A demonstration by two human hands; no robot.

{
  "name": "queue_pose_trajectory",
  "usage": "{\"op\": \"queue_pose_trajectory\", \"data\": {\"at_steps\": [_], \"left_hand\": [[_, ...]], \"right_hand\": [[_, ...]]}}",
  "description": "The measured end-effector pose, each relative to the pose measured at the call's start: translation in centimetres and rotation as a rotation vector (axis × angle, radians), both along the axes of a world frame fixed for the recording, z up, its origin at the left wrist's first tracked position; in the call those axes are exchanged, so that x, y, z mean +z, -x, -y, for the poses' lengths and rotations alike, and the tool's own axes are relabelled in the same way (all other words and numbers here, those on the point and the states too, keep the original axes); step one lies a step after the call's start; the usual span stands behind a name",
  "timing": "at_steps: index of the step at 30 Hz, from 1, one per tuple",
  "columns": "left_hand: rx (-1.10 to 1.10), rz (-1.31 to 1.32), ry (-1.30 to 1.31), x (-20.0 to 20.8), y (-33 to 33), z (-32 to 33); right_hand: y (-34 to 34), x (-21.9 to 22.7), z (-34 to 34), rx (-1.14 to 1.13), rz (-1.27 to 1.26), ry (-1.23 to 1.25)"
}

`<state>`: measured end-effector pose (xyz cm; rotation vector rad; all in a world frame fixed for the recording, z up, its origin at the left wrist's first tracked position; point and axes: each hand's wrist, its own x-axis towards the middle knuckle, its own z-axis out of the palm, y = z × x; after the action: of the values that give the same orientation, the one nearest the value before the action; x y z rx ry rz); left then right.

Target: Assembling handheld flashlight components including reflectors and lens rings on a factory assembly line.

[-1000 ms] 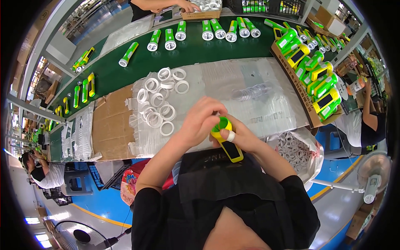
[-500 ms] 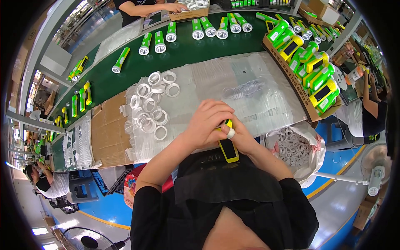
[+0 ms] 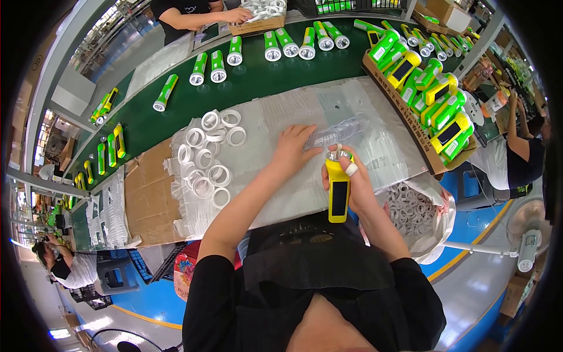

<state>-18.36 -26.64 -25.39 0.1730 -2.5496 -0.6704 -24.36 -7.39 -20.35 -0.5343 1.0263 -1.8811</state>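
My right hand point(image 3: 359, 182) is closed around a yellow flashlight point(image 3: 337, 177) with a dark panel on its side. The flashlight stands roughly upright, with its shiny reflector point(image 3: 339, 155) uppermost. Pale wraps show on two of the fingers. My left hand point(image 3: 295, 146) reaches over the plastic-covered work surface with its fingers spread. Its fingertips are at the left end of a fanned row of clear round discs point(image 3: 340, 132); whether they touch one I cannot tell. Left of that hand lies a loose cluster of white rings point(image 3: 205, 158).
To the right, a cardboard box point(image 3: 404, 114) is heaped with green and yellow flashlights. More flashlights point(image 3: 234, 51) stand along the green belt point(image 3: 264, 79). A white bag point(image 3: 443, 226) of rings hangs by the table's right edge. Across the belt, a person's hand point(image 3: 237, 14) reaches into a box.
My hands were together around the flashlight's top. My left hand has let go and moved forward to the clear discs. The flashlight stays in my right hand, its reflector now uncovered.
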Motion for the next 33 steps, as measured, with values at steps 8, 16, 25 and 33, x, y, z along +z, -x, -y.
{"op": "queue_pose_trajectory", "data": {"at_steps": [8, 16, 25, 33], "left_hand": [[-0.060, -0.164, -0.312, 4.4, -3.1, -0.9], [-0.107, -0.261, -0.349, 7.1, -8.2, -3.6], [-0.087, -0.385, -0.249, 6.7, -10.3, -2.6], [0.048, -0.346, -0.353, 7.1, -10.5, -0.7]], "right_hand": [[-0.2, 0.6, 1.4, 0.059, -0.047, -0.058], [-1.6, 1.8, 3.6, 0.324, -0.179, 0.000], [-3.8, 1.8, 5.8, 0.445, -0.228, 0.077], [-3.9, 1.2, 8.1, 0.317, -0.214, 0.127]]}}
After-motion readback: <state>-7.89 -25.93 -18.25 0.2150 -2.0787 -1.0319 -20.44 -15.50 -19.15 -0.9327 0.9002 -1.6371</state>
